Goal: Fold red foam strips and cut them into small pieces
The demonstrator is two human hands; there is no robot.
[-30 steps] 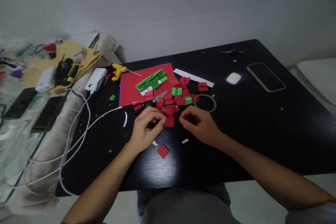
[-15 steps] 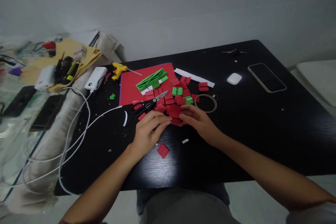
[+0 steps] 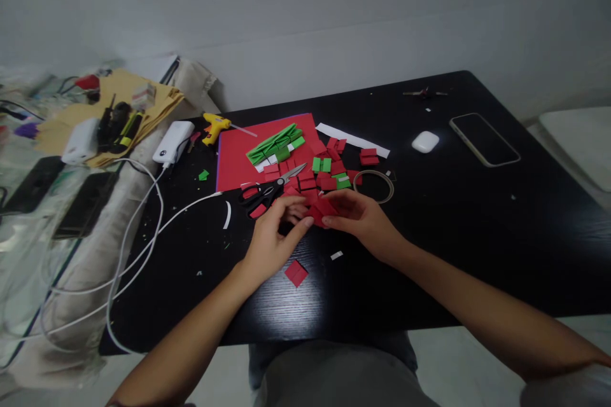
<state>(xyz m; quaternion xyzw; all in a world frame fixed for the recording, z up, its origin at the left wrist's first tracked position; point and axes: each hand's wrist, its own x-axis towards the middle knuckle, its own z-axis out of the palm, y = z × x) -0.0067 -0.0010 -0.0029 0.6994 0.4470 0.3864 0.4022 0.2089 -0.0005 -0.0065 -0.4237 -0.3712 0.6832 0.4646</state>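
Observation:
Between my two hands is a folded piece of red paper (image 3: 323, 208), held up a little over the black table (image 3: 405, 286). My right hand (image 3: 365, 222) pinches its right side between thumb and fingers. At its left edge, my left hand (image 3: 277, 235) has its thumb and curled fingers closed on the paper. Just beyond lie several small folded red pieces (image 3: 307, 183) and green pieces (image 3: 321, 165). Black-handled scissors (image 3: 272, 191) rest beside them, blades pointing right. A single red square (image 3: 296, 273) lies close to the table's front, below my left hand.
A red sheet (image 3: 233, 159) carries folded green strips (image 3: 274, 146). Nearby are a yellow glue gun (image 3: 216, 127), a tape ring (image 3: 373, 187) and a white power bank (image 3: 174, 142) with cables. Toward the right lie a white earbud case (image 3: 424, 142) and a phone (image 3: 484, 139).
My right hand has moved left to meet my left hand. Both have come to hold the red paper, which now shows tilted and folded between the fingers.

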